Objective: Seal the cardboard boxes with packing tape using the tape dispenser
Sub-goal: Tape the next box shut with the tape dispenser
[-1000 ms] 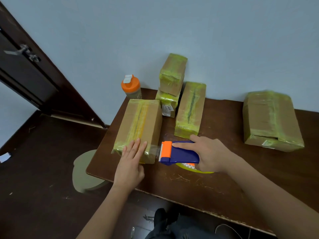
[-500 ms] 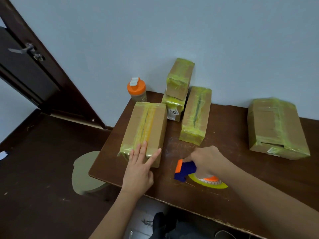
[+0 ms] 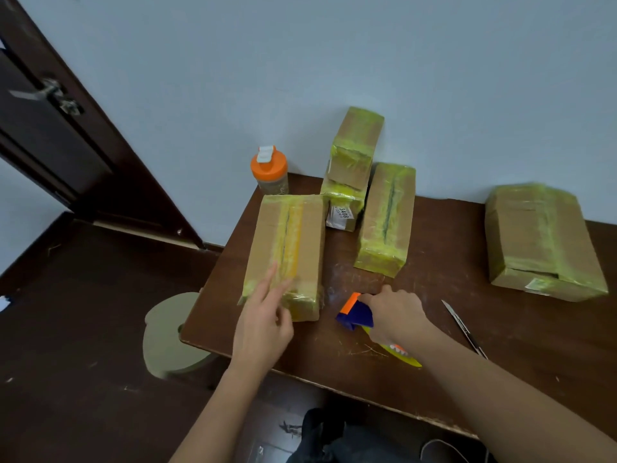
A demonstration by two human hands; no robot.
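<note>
A long cardboard box (image 3: pixel 300 228) with yellow tape along its top seam lies at the table's left side. My left hand (image 3: pixel 263 322) has straight fingers, and its fingertips touch the tape at the box's near end. Just right of the box, my right hand (image 3: pixel 394 315) grips the blue and orange tape dispenser (image 3: pixel 354 312), tilted down onto the table. Its yellow tape roll (image 3: pixel 400 354) shows under my wrist. Farther back lie a second taped box (image 3: pixel 387 218), two small stacked boxes (image 3: pixel 354 155) and, far right, a large taped box (image 3: pixel 541 242).
An orange-capped bottle (image 3: pixel 269 172) stands at the table's back left corner by the wall. A thin knife (image 3: pixel 462 329) lies on the dark wooden table (image 3: pixel 517 345) right of my right arm. A round stool (image 3: pixel 170 332) sits below the table's left edge. A dark door (image 3: pixel 50 121) stands left.
My right hand pulled the dispenser away from the box's near end toward me and tipped it down. My left hand's fingers slid along the tape on the box end.
</note>
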